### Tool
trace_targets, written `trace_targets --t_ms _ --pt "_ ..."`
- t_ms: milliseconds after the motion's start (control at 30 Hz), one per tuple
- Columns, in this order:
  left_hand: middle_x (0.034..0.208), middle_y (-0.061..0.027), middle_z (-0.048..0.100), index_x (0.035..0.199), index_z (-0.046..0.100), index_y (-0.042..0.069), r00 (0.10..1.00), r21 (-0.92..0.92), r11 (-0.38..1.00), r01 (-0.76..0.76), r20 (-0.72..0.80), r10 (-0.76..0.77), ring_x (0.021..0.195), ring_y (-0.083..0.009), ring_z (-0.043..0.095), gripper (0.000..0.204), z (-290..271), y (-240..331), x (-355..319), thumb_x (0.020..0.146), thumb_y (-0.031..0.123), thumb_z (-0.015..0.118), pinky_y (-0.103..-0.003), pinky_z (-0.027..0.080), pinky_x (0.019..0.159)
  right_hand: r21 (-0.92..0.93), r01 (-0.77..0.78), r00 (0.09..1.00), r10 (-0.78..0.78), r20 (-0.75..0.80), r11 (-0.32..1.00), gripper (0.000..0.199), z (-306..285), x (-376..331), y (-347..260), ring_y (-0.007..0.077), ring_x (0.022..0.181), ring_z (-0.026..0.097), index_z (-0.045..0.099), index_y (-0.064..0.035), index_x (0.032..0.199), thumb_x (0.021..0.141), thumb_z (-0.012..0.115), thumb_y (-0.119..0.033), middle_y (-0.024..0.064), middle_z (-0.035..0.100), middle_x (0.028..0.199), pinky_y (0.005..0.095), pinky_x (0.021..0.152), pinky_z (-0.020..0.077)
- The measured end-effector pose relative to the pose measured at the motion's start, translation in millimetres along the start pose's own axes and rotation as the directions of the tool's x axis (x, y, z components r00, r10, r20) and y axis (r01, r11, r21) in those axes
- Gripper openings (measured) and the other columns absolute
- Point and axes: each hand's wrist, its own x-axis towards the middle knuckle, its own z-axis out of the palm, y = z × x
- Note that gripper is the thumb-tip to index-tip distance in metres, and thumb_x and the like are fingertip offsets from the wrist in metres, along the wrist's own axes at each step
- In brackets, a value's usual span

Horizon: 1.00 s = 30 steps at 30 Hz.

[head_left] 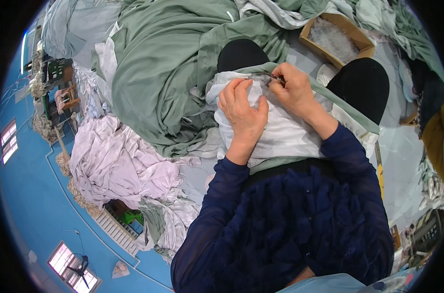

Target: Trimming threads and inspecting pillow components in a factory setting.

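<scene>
A white cloth (285, 134) with a sage-green border lies across my lap and over my knees. My left hand (244, 105) rests on it near the far edge, fingers bent and pressed into the fabric, thumb held apart. Just to the right, my right hand (295, 90) is closed around small dark metal thread snips (276, 77). Their thin tip points left toward my left fingertips, along the cloth's edge. The fingers partly hide the snips, so whether the blades are apart cannot be seen.
A large heap of green fabric (158, 73) spreads at far left, with a pale lilac pile (124, 161) nearer. Beyond my right knee stands an open cardboard box (339, 41) holding greyish fluffy scraps. A slatted white crate (117, 232) sits at lower left by the blue floor (31, 195).
</scene>
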Motion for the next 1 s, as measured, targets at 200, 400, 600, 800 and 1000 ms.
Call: trace_targets --t_ms 200,400,600,800,1000 --pt "0.115 -0.0088 0.056 0.108 0.062 0.008 0.999 -0.012 1.0 -0.019 -0.027 0.019 0.108 -0.0305 0.05 0.046 0.4 1.5 0.3 0.064 0.01 0.075 -0.043 0.036 0.092 0.032 -0.001 0.998 0.003 -0.055 0.999 0.014 -3.1 1.3 -4.8 0.0255 0.059 0.057 0.057 -0.0011 0.085 0.074 0.066 -0.002 0.0138 0.058 0.073 0.0336 0.053 0.044" --pt "0.097 -0.0074 0.063 0.101 0.069 0.006 0.986 -0.108 0.985 -0.133 -0.119 0.12 0.09 -0.028 0.057 0.031 6.1 -1.9 10.9 0.07 0.005 0.072 -0.039 0.044 0.081 0.127 0.093 0.995 -0.098 0.032 0.988 0.015 -2.5 -0.4 -15.5 0.0261 0.059 0.057 0.056 -0.0012 0.083 0.072 0.066 -0.004 0.0119 0.057 0.072 0.0343 0.053 0.0434" --pt "0.085 -0.0108 0.064 0.094 0.066 0.002 0.976 -0.174 0.965 -0.198 -0.13 0.177 0.08 -0.0309 0.062 0.021 9.9 -2.4 11.3 0.074 -0.002 0.067 -0.04 0.05 0.07 0.175 0.099 0.99 -0.114 0.078 0.98 0.015 -4.4 -3.6 -17.9 0.0255 0.059 0.056 0.056 -0.0006 0.084 0.073 0.065 -0.003 0.0107 0.056 0.071 0.0339 0.053 0.0433" --pt "0.083 -0.0127 0.064 0.086 0.061 0.001 0.986 -0.171 0.979 -0.114 -0.142 0.09 0.078 -0.0336 0.061 0.01 7.6 -3.2 4.6 0.078 -0.004 0.064 -0.041 0.049 0.069 0.148 -0.014 0.99 -0.007 0.144 0.989 0.026 -19.9 -10.8 -25.1 0.0225 0.062 0.056 0.063 -0.0022 0.103 0.077 0.068 -0.006 0.0096 0.057 0.079 0.032 0.056 0.0441" --pt "0.085 -0.0133 0.063 0.086 0.058 0.002 0.992 -0.205 0.977 -0.065 -0.119 0.041 0.079 -0.0342 0.06 0.01 5.6 -5.4 -1.5 0.08 -0.005 0.063 -0.041 0.048 0.07 -0.101 0.157 0.979 -0.141 0.147 0.982 0.035 -27.0 -17.4 -34.6 0.0245 0.063 0.058 0.065 -0.0062 0.112 0.077 0.072 -0.012 0.0086 0.059 0.081 0.0328 0.056 0.0456"
